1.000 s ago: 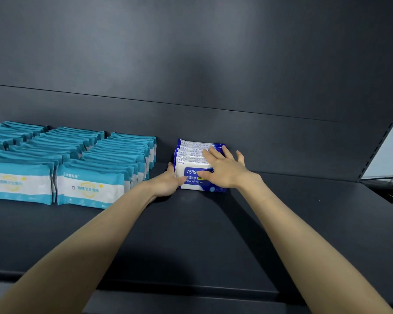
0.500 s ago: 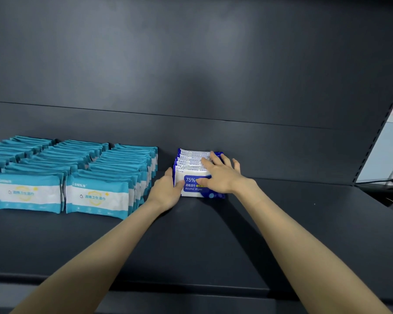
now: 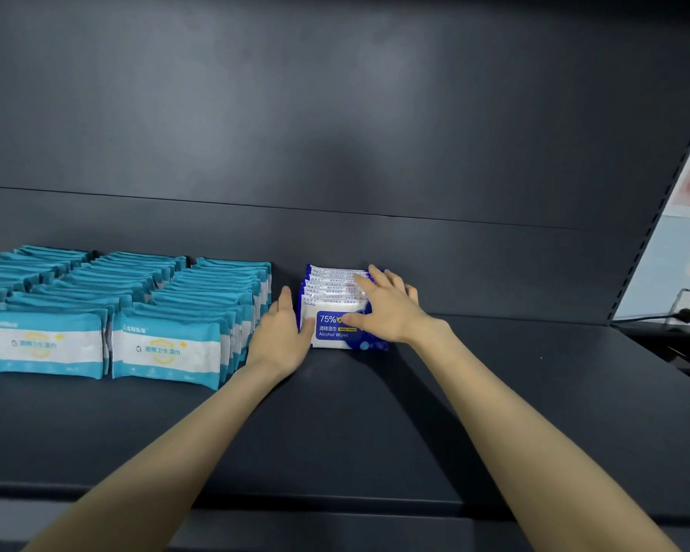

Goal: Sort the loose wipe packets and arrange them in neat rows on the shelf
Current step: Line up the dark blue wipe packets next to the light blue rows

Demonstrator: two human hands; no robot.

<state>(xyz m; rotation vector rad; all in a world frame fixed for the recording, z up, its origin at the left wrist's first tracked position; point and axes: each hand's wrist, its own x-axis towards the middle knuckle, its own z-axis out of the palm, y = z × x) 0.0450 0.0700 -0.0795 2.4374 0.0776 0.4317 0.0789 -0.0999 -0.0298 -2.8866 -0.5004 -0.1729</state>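
A row of blue-and-white alcohol wipe packets (image 3: 331,296) stands front to back on the dark shelf (image 3: 335,424), near the back wall. My left hand (image 3: 281,338) presses flat against the row's left side, thumb on the front packet. My right hand (image 3: 387,308) lies over the row's right side and top with fingers spread and the thumb on the front label. Three rows of teal-and-white wipe packets (image 3: 164,308) stand to the left, the nearest row just beside my left hand.
The shelf's dark back wall (image 3: 335,153) rises right behind the packets. A slotted upright (image 3: 662,209) bounds the shelf at the right, with a poster and a black cable (image 3: 686,314) beyond it. The front edge (image 3: 335,500) runs below my forearms.
My left hand has turned flatter against the row's left side. Both hands stay on the blue packets. The view has tilted up, so everything sits lower in the frame.
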